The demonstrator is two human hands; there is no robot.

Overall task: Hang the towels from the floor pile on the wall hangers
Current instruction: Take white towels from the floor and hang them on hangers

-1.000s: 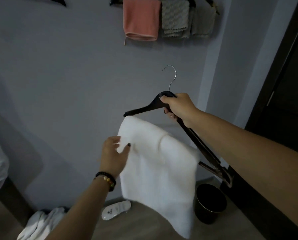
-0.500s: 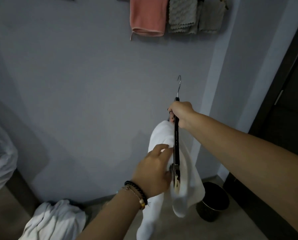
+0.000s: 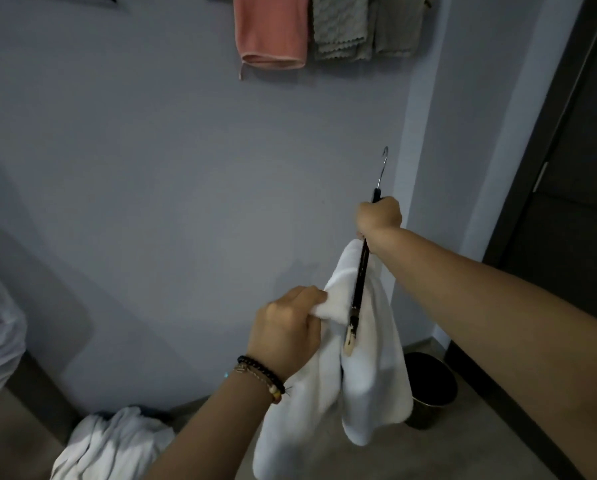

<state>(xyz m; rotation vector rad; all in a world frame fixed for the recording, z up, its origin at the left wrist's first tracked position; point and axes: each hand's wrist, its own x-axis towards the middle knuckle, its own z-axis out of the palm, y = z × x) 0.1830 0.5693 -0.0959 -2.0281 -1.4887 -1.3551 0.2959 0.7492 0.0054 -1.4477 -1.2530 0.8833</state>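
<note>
The towel (image 3: 373, 375) is soft white cloth. The hanger (image 3: 359, 282) looks glossy dark wood with a shiny metal hook (image 3: 381, 168). The wall (image 3: 151, 168) is matt.

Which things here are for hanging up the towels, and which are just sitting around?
For the job:
- white towel, draped over the hanger, left hand gripping it
- black hanger, held by the right hand
- towel pile on the floor
- pink towel and grey towels, already hung

Just sitting around:
- dark bin
- dark door
</note>
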